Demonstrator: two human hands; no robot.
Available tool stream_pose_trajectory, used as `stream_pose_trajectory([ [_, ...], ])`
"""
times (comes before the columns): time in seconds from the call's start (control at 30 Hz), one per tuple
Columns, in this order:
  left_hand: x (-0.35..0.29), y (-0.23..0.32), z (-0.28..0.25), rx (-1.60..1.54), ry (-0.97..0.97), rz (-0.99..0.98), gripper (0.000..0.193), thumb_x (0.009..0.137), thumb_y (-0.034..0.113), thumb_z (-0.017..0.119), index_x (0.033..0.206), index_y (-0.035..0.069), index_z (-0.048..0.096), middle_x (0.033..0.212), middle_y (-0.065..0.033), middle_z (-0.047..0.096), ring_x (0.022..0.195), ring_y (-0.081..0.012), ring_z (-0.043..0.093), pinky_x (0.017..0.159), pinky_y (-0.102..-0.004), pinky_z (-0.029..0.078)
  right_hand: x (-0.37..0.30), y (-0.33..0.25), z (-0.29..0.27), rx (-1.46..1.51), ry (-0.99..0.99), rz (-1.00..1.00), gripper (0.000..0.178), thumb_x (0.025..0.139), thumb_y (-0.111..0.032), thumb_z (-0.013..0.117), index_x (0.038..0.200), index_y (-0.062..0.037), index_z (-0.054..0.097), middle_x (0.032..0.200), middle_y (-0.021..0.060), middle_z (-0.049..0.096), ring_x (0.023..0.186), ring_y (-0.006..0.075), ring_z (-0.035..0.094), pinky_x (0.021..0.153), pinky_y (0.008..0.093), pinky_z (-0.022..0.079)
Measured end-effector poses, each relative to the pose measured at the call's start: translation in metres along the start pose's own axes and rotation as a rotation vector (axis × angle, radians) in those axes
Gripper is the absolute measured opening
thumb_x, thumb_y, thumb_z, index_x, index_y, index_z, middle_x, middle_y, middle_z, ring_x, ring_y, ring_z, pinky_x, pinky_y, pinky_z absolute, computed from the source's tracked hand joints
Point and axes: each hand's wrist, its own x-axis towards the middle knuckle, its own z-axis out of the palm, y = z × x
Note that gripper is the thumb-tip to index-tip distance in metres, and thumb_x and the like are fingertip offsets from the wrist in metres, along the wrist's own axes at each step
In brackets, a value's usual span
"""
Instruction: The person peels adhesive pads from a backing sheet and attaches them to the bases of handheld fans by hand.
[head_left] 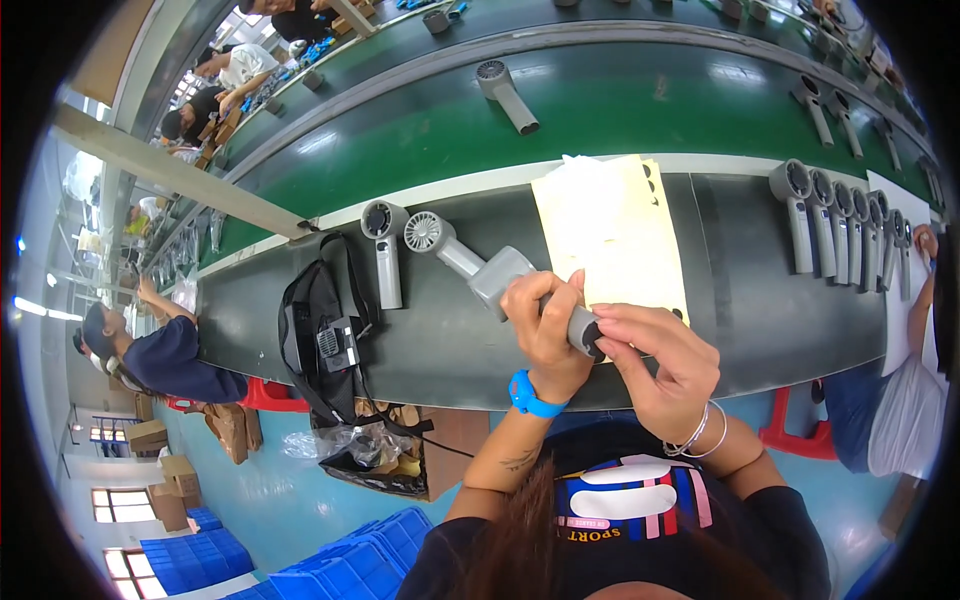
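Note:
My left hand (545,325) is wrapped round a grey handheld fan (583,326), whose dark handle end points toward my right hand. Thumb and fingertips of my right hand (665,370) pinch at that dark end; any small part between them is hidden. The far end of the held fan, a grey block-like head, shows beyond my left knuckles. Just past it, another grey fan (428,233) lies with its round grille up, its handle partly covered. A third fan (383,250) lies to its left. Yellow paper sheets (620,230) lie beyond my hands.
A black bag (325,340) with a small grey device on it hangs over the bench's left edge. Several fans (797,215) stand in a row at right. One fan (507,97) rests on the green conveyor (620,110). Co-workers sit left and right. Blue crates (350,560) stand behind.

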Motion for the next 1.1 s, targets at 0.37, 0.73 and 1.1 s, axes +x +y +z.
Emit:
stream_pose_trajectory([
  [0.37, 0.003, 0.003, -0.002, 0.018, -0.079, 0.019, 0.031, 0.074, -0.005, 0.071, 0.094, 0.006, 0.051, 0.086, -0.008, 0.052, 0.079, -0.0243, 0.048, 0.066, -0.0348, 0.041, 0.005, 0.002, -0.003, 0.038, -0.038, 0.04, 0.016, 0.073, 0.007, 0.072, 0.087, 0.0029, 0.067, 0.095, 0.0128, 0.069, 0.079, 0.0228, 0.066, 0.066, 0.0289, 0.054],
  [0.73, 0.005, 0.006, -0.002, 0.017, -0.048, 0.028, 0.031, 0.074, -0.003, 0.071, 0.096, 0.007, 0.052, 0.085, -0.0075, 0.051, 0.08, -0.0247, 0.048, 0.068, -0.0353, 0.041, -0.004, 0.007, -0.002, -0.081, 0.006, -0.185, 0.019, 0.076, 0.004, 0.073, 0.094, 0.0026, 0.068, 0.098, 0.0173, 0.068, 0.084, 0.0269, 0.067, 0.072, 0.0287, 0.054],
  [1.1, 0.0, 0.001, -0.004, 0.019, -0.123, 0.079, 0.033, 0.07, 0.008, 0.069, 0.103, 0.004, 0.063, 0.088, -0.0071, 0.05, 0.082, -0.0254, 0.052, 0.077, -0.0397, 0.038, 0.007, 0.001, -0.008, 0.011, -0.102, 0.163, 0.007, 0.086, -0.003, 0.063, 0.084, -0.0005, 0.057, 0.09, 0.0106, 0.058, 0.079, 0.0198, 0.057, 0.069, 0.0284, 0.047],
])
